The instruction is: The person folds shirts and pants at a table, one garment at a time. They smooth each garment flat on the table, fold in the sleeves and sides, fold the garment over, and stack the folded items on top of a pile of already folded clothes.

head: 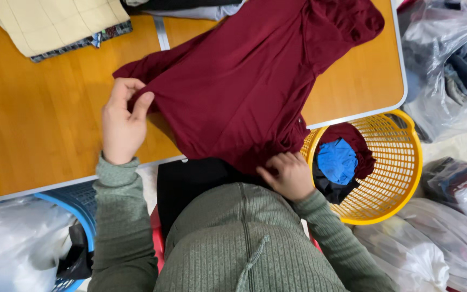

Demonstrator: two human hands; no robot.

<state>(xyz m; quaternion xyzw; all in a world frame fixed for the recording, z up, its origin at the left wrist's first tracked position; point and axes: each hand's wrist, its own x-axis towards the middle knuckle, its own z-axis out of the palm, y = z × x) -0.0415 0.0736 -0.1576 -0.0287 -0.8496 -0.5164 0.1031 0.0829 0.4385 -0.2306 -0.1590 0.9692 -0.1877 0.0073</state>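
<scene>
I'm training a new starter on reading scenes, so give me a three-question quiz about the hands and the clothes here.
1. True or false: both hands grip the dark red garment.
2. What lies on top in the yellow basket: A) a blue cloth, B) a white towel, C) shoes?
3. On what does the garment lie?

Key:
1. True: the left hand pinches one edge and the right hand holds the lower hem.
2. A, the blue cloth.
3. The wooden table.
</scene>
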